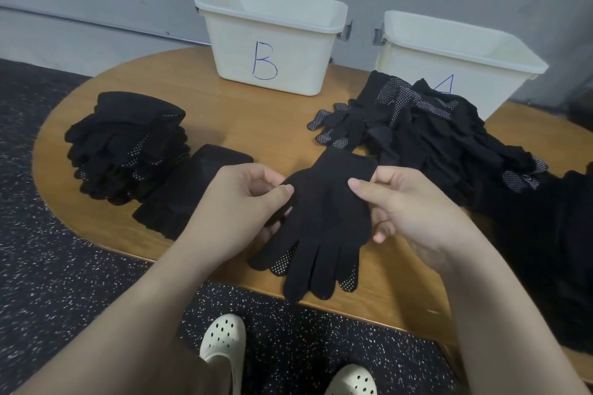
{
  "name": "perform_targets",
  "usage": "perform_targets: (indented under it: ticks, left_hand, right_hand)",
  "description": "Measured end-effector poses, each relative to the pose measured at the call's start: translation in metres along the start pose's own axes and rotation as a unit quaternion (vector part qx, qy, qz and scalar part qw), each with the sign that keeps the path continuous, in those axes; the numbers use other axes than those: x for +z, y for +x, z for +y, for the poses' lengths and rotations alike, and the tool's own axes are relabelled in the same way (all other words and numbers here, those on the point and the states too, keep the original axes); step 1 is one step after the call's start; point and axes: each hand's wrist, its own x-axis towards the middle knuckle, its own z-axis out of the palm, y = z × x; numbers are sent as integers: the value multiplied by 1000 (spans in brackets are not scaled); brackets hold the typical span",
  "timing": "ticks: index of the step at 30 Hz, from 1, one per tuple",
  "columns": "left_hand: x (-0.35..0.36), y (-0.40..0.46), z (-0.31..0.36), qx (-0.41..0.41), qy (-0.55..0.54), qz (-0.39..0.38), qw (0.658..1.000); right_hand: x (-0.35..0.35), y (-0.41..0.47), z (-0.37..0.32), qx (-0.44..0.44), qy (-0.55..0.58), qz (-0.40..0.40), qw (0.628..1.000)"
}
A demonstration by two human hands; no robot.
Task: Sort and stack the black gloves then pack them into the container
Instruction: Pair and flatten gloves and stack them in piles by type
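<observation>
**Glove pair held over table edge**

Left hand [239, 202] and right hand [414, 205] fingers pinch opposite sides of a black glove pair [324, 228], in front of bin B [272, 42]. Stacked gloves [128, 144] lie front-left of bin B, loose pile [442, 138] front-right.

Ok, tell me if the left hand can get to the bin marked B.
Probably yes: bare table lies between the left hand and bin B, but it grips a glove now.

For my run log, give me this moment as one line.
left hand: pinches glove | right hand: pinches glove | stack: table left | loose pile: right | bin B: no gloves visible
</observation>
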Motion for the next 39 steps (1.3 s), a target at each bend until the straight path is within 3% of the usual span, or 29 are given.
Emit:
perform_targets:
  ticks: [4, 11, 17, 39]
  left_hand:
    - [2, 1, -3, 35, 109, 12, 993]
    - [2, 2, -5, 51, 204, 80, 974]
    - [2, 9, -11, 48, 278, 91, 955]
    - [0, 8, -12, 45, 316, 82, 944]
  right_hand:
    - [1, 12, 12, -26, -55, 50, 997]
    - [8, 25, 24, -95, -225, 135, 960]
    - [17, 35, 29, -115, -279, 172, 938]
    - [28, 45, 27, -48, -370, 214, 903]
